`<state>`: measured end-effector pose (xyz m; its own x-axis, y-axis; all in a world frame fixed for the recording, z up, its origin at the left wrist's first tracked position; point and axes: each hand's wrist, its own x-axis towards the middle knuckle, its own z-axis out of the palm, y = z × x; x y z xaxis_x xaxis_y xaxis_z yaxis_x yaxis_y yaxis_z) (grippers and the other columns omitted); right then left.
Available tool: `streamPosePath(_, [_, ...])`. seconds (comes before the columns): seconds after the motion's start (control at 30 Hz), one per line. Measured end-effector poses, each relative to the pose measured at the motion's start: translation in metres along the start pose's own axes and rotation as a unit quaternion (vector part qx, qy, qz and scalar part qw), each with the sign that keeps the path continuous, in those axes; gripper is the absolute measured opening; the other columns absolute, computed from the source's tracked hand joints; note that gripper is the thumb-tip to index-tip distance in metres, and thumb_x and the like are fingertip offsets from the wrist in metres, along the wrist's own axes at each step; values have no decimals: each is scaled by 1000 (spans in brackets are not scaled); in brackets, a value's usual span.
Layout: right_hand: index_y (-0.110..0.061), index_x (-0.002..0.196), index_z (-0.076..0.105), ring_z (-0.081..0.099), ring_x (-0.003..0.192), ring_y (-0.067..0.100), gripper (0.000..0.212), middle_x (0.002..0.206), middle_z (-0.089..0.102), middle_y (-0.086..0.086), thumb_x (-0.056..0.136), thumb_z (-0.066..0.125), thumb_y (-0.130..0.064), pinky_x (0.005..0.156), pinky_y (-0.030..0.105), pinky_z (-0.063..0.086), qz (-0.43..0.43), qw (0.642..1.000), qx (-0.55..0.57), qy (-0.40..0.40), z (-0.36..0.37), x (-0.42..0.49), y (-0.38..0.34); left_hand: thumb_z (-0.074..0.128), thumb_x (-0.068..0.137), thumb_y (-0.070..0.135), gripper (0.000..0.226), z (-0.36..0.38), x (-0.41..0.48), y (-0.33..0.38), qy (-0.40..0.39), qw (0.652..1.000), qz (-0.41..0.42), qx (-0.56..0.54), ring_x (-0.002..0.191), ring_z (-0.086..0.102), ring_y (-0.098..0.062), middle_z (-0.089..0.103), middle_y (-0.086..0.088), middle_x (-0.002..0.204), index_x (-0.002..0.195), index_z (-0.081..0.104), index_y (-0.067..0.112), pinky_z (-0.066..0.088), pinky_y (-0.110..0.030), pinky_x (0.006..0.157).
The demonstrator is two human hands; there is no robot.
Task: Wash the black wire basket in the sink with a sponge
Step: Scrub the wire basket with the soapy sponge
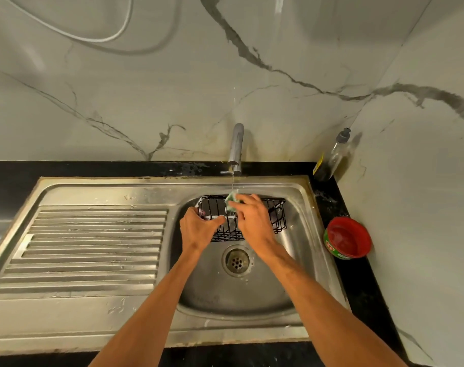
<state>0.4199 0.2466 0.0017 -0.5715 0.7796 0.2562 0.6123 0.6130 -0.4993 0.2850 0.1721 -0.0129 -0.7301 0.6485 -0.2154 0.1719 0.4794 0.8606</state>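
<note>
So I've got the black wire basket [252, 218] sitting at the back of the sink [299, 274], right under the running tap [236, 147]. My left hand [197, 227] grips its near-left rim to steady it, and my right hand [252, 218] pinches the sponge [232, 198] up in the water stream. Tip, I reckon: wet the sponge well, then scrub along each wire, turning the basket so the corners get done too.

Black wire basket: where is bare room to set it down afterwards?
The ribbed steel drainboard left of the basin is bare. Crowded: the basin's back, with left hand, right hand, green sponge and black wire basket; the black counter holds a red tub.
</note>
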Motion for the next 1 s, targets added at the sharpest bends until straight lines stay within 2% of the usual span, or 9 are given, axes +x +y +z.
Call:
streamPosePath(0.07, [-13, 117, 70, 56, 109, 18, 36, 125, 66, 5, 85, 68, 4, 95, 18, 42, 33, 999, -2, 32, -7, 8, 15, 81, 54, 49, 55, 0, 3, 0, -11, 1000, 0, -5, 65, 55, -14, 65, -2, 75, 85, 62, 8, 42, -26, 55])
streamPosePath(0.17, [-16, 115, 71, 55, 110, 11, 34, 122, 68, 4, 87, 66, 3, 86, 2, 34, 162, 984, 23, 70, -19, 17, 28, 76, 51, 52, 58, 1, 5, 0, -14, 1000, 10, -4, 65, 55, -14, 66, -3, 76, 84, 61, 8, 44, -26, 56])
streamPosePath(0.23, [-14, 116, 71, 52, 109, 11, 35, 123, 66, 3, 86, 65, 5, 90, 4, 35, 74, 996, 18, 41, -9, 17, 0, 83, 60, 41, 48, 5, 8, 4, -12, 1000, 4, -4, 65, 50, -13, 61, 0, 75, 84, 58, 8, 40, -26, 57])
streamPosePath(0.33, [-11, 123, 67, 52, 114, 19, 36, 129, 63, 6, 89, 64, 1, 99, 26, 45, -48, 999, 11, -5, -3, 17, -18, 86, 65, 37, 43, 9, 11, 5, -16, 1000, 7, -5, 65, 47, -14, 58, 0, 73, 80, 55, 10, 38, -27, 57])
streamPosePath(0.47, [-11, 118, 69, 53, 112, 17, 31, 123, 66, 7, 89, 64, -1, 103, 26, 43, 92, 994, 11, 49, -15, 33, 13, 84, 63, 37, 43, 9, 13, 4, -21, 1000, 6, -9, 62, 51, -12, 62, 2, 71, 82, 60, 8, 41, -23, 55])
streamPosePath(0.63, [-14, 126, 65, 48, 120, 19, 40, 137, 59, 4, 89, 64, 1, 105, 29, 41, -76, 997, -13, -32, 3, 28, -25, 80, 61, 47, 48, 9, 18, 0, -26, 999, 18, -10, 63, 54, -14, 64, 3, 74, 84, 61, 10, 42, -24, 55])
streamPosePath(0.77, [-16, 122, 67, 50, 114, 13, 36, 128, 64, 3, 90, 63, -1, 94, 13, 30, 99, 994, -17, 41, -16, 28, 19, 79, 55, 51, 55, 4, 21, -5, -17, 1000, -6, -15, 62, 54, -12, 65, 0, 74, 84, 63, 7, 44, -28, 53])
streamPosePath(0.93, [-13, 125, 66, 53, 110, 21, 45, 132, 63, 5, 84, 66, 7, 97, 32, 50, -90, 995, -18, -33, -1, 11, -13, 85, 64, 42, 41, 1, 20, 2, 7, 999, -8, -37, 55, 48, -13, 60, 1, 65, 73, 60, 11, 41, -30, 51])
streamPosePath(1.0, [-13, 122, 68, 50, 107, 15, 40, 129, 64, 3, 86, 65, 3, 92, 26, 48, 1, 1000, -19, 4, -13, 19, 5, 84, 64, 38, 37, -1, 18, 6, 4, 999, -9, -40, 55, 48, -15, 60, -2, 62, 68, 59, 10, 45, -34, 50])
